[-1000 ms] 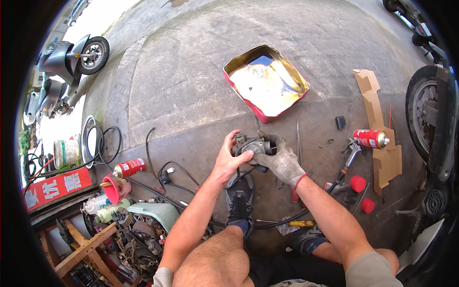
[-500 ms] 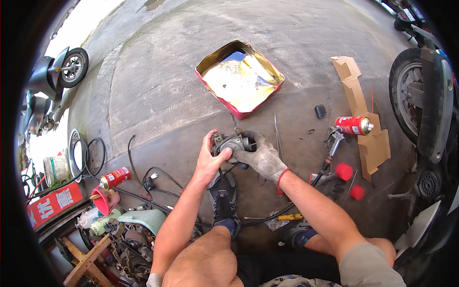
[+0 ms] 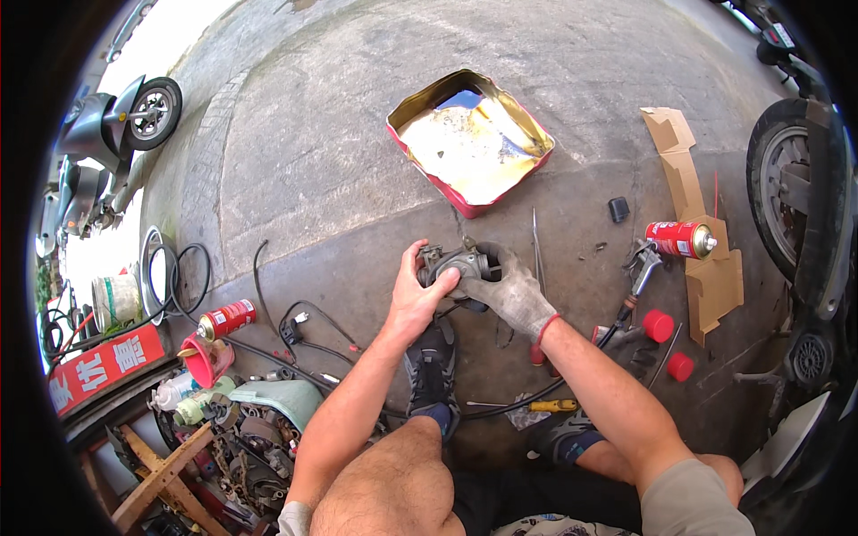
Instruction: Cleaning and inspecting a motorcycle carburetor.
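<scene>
A grey metal carburetor with a black round mouth at its right end is held up above my shoe, between both hands. My bare left hand is closed round its left side, the thumb pressed on its near face. On the right, my right hand, in a dirty grey work glove, grips the black mouth end. Its fingertips are partly hidden behind the part. A metal tray with red outer walls, cut open at the top, stands on the floor just beyond the hands.
Right of me lie a red spray can, an air blow gun, an unfolded cardboard box and red caps. A yellow-handled screwdriver lies near my feet. Another red can, black hoses and loose parts crowd the left. Scooters flank both sides.
The whole view has shifted slightly, so everything appears further right. Both hands keep their hold on the carburetor, with little change in its pose.
</scene>
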The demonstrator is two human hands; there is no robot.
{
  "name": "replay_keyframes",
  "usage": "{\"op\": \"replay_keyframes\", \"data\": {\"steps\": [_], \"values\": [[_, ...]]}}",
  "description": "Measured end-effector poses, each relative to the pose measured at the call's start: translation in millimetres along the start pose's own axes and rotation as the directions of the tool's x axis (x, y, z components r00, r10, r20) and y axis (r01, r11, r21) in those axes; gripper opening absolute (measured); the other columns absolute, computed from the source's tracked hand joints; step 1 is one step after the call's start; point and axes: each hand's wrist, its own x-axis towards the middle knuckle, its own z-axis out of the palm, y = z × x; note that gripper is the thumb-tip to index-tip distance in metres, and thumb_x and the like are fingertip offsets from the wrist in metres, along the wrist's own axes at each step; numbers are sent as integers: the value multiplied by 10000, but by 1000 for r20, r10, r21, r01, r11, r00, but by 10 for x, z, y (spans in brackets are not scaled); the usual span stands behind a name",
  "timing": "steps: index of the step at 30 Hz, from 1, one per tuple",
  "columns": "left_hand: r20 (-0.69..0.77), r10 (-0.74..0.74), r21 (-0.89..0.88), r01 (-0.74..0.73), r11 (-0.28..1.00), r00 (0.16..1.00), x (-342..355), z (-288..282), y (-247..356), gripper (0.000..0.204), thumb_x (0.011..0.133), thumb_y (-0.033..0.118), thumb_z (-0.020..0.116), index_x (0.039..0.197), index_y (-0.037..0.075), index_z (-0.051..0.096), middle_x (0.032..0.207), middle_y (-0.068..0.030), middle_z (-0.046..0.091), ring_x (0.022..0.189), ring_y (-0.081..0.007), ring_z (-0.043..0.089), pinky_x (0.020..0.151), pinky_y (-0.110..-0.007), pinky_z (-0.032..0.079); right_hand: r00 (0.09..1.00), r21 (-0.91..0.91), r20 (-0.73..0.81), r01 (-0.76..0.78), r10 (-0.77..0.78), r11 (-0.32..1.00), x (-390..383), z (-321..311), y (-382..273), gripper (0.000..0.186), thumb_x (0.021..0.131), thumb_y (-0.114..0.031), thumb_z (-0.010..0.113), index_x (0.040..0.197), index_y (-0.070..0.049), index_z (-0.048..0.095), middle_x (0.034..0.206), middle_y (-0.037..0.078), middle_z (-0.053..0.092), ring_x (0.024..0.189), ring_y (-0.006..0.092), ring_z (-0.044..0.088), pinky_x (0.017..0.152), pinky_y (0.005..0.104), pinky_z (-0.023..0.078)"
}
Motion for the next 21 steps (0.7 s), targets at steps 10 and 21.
{"op": "replay_keyframes", "data": {"steps": [10, 21], "values": [[-154, -121, 98, 138, 986, 981, 55, 175, 114, 1018, 788, 528, 838, 1483, -31, 346, 1316, -258, 561, 1219, -314, 575, 1044, -399, 464, 998, -3, 33, 52, -52, 999, 335, -79, 184, 928, 766, -503, 828, 1461, 23, 507, 1352, 229, 639, 1232, 318, 644, 1053, 392, 501], [1, -59, 368, 54, 928, 998, 90, -83, 149, 907, 808, 429, 840, 1478, -31, 438, 1426, -223, 525, 1326, -297, 518, 1117, -391, 416, 978, -82, 203, 70, -52, 994, 361, -237, 43, 951, 754, -433, 832, 1510, 0, 452, 1405, 229, 611, 1296, 312, 609, 1092, 382, 473]]}}
